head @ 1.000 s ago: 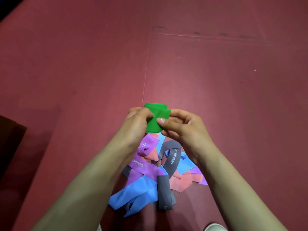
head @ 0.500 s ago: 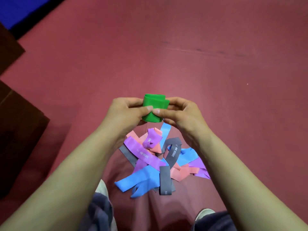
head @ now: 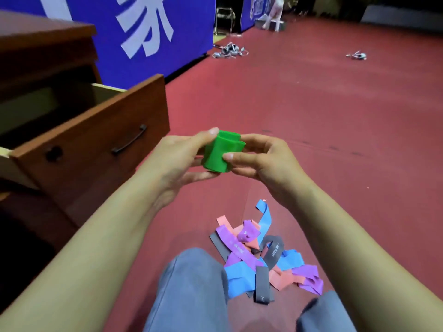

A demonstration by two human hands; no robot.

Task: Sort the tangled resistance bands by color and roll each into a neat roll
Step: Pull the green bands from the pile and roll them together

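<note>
Head view: both hands grip a green roll above the tangled pile

The left hand (head: pixel 177 161) and the right hand (head: pixel 261 159) hold the green roll (head: pixel 221 152) between them in the air, over the red floor (head: pixel 311 104). The left thumb lies along the roll's top left edge and the left fingers curl under it. The right thumb presses on the roll's front face, while the right fingers wrap round its far side. The roll is loosely wound, with layered edges showing at its top.

Nearer the person, the pile of bands (head: pixel 261 257) lies on the floor, just beside the left knee in grey trousers (head: pixel 191 291). In it a purple band (head: pixel 236 248), a blue band (head: pixel 265 216), a grey band (head: pixel 272 252) and a pink band (head: pixel 281 280) cross over one another. The grey one carries white lettering.

To the left stands a wooden cabinet (head: pixel 36 44) with its drawer (head: pixel 91 140) pulled out; a dark handle (head: pixel 129 142) sits on the drawer front. Behind it hangs a blue banner (head: pixel 148 32) with large white characters. Small grey objects (head: pixel 227 50) lie on the floor far off.
</note>
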